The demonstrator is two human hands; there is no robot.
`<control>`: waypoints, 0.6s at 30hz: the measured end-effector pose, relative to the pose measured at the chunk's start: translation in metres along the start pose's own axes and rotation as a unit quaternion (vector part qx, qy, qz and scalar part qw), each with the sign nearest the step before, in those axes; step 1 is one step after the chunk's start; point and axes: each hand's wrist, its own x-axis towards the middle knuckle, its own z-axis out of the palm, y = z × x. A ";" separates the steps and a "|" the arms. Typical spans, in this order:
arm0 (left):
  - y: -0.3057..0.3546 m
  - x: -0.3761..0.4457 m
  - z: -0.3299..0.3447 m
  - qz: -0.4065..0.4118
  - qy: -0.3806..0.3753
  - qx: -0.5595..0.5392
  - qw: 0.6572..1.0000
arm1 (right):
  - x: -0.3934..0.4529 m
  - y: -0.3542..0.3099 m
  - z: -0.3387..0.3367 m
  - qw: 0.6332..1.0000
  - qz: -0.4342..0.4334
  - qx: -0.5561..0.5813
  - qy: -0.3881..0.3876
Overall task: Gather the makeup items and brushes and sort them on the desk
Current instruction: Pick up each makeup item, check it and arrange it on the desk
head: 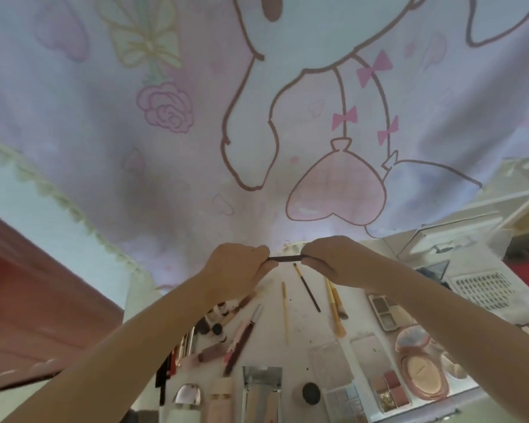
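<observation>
We pinch a thin dark pencil (284,258) by its two ends, above the far edge of the desk (300,340).

Our left hand (235,270) curls its fingers round one end, our right hand (330,261) round the other, the stick level between them. Below lie yellow-handled brushes (333,306), a black-handled brush (308,288), lip tubes (242,337), eyeshadow palettes (385,309) and a round pink compact (422,374); a cartoon-printed cloth (257,117) hangs behind.

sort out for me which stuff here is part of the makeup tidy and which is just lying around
Part of the job:
- thin dark stick, pinched by left hand and right hand
- yellow brushes
- black-handled brush
- eyeshadow palette
- round powder compact

Just lying about:
- cartoon curtain
- clear box
</observation>
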 end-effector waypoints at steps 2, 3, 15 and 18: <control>-0.007 -0.013 0.000 -0.014 -0.063 -0.028 0.998 | 0.004 -0.012 -0.004 1.000 -0.018 0.001 0.002; -0.009 -0.018 -0.004 -0.034 -0.089 -0.051 0.994 | 0.007 -0.017 -0.005 1.000 -0.026 -0.001 -0.001; -0.050 -0.090 -0.015 -0.149 -0.182 -0.102 0.967 | 0.042 -0.043 0.003 0.994 -0.099 -0.021 0.035; -0.100 -0.141 -0.006 -0.288 -0.170 -0.068 0.940 | 0.042 -0.011 -0.008 0.995 -0.035 -0.049 0.076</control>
